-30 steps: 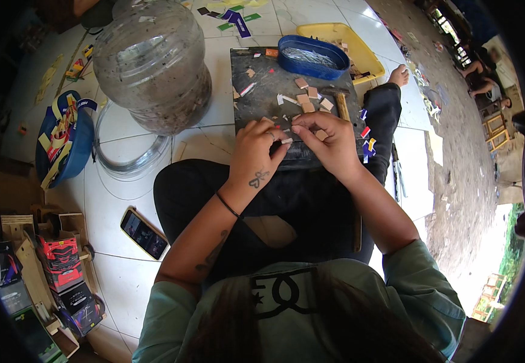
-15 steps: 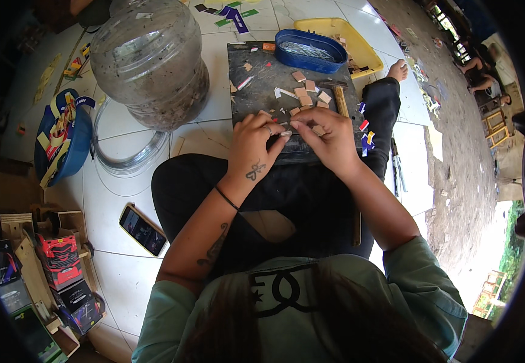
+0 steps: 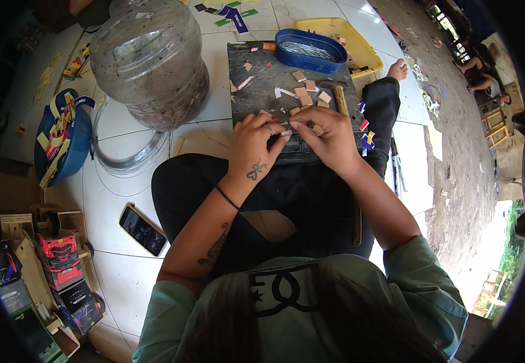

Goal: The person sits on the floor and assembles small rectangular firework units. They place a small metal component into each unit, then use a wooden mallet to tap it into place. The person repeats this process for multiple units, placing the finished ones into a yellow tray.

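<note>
Left of the board (image 3: 262,78) stands a jar (image 3: 150,60). Left hand (image 3: 253,151) and right hand (image 3: 329,136) meet over the board's near edge, pinching a small piece (image 3: 286,132) between fingertips. A loosened pinch could drop it among the scattered tiles (image 3: 307,97).

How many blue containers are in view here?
2: a blue oval tray at the dark board's far edge, and a blue bowl of strips on the left floor.

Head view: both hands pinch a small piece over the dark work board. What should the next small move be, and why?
Probably set the small piece down on the dark board. Both the left hand and the right hand pinch it at the fingertips just over the board's near edge, and similar small tan squares already lie there.
</note>
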The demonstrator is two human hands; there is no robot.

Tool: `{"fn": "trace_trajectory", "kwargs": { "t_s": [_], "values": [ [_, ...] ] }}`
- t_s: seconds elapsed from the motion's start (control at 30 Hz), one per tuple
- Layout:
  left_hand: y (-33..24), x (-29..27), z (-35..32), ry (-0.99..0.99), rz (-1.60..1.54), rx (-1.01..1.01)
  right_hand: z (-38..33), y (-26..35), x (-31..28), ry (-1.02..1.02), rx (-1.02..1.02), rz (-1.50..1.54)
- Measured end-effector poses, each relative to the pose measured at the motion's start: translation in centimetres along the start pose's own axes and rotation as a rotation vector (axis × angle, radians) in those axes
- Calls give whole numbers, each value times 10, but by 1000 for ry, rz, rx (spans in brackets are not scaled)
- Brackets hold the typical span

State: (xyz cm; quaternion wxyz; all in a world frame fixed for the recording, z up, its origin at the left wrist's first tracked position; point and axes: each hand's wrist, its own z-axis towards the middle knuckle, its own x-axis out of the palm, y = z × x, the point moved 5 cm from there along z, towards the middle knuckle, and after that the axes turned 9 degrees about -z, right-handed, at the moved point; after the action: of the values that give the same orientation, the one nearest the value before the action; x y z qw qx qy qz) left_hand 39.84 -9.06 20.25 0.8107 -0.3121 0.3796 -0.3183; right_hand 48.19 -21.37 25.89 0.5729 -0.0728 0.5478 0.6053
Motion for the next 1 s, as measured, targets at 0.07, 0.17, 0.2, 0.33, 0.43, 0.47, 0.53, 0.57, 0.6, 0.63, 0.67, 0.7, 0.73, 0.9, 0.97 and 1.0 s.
{"fn": "trace_trajectory", "kwargs": {
  "t_s": [0.07,0.17,0.2,0.33,0.43,0.47,0.53,0.57,0.6,0.63,0.67,0.7,0.73,0.9,0.97,1.0],
  "values": [
    [0,0,0,4,5,-9,2,1,0,5,-39,-29],
    [-3,-1,3,-3,-18,-12,3,1,0,2,-85,-22],
    [-2,-1,4,1,-61,-64,4,1,1,0,-103,-11],
    [1,3,8,57,-248,-197,0,-2,8,49,-75,-10],
    [-2,-1,7,-27,-232,-155,-7,-9,1,-38,30,49],
    [-4,-1,6,-65,-203,-132,-8,-12,-5,-89,44,54],
    [-10,-1,3,-27,-40,-55,-12,-22,-14,-169,186,146],
    [-13,-1,1,-16,36,-15,-15,-25,-17,-170,235,210],
    [-15,1,0,-24,63,-7,-18,-29,-19,-162,298,273],
    [-17,3,-1,-18,74,1,-22,-32,-20,-157,360,338],
    [-18,4,-1,-12,87,8,-24,-33,-19,-126,387,304],
    [-20,5,-2,-8,98,16,-25,-31,-18,-127,345,290],
    [-21,5,-2,-14,110,28,-26,-29,-17,-134,309,278],
    [-21,4,-3,31,122,15,-25,-23,-4,-69,239,445],
    [-23,3,-3,29,116,41,-23,-21,-1,-78,224,534],
    [-24,3,-3,19,112,61,-22,-22,0,-78,246,503]
  ]
}}
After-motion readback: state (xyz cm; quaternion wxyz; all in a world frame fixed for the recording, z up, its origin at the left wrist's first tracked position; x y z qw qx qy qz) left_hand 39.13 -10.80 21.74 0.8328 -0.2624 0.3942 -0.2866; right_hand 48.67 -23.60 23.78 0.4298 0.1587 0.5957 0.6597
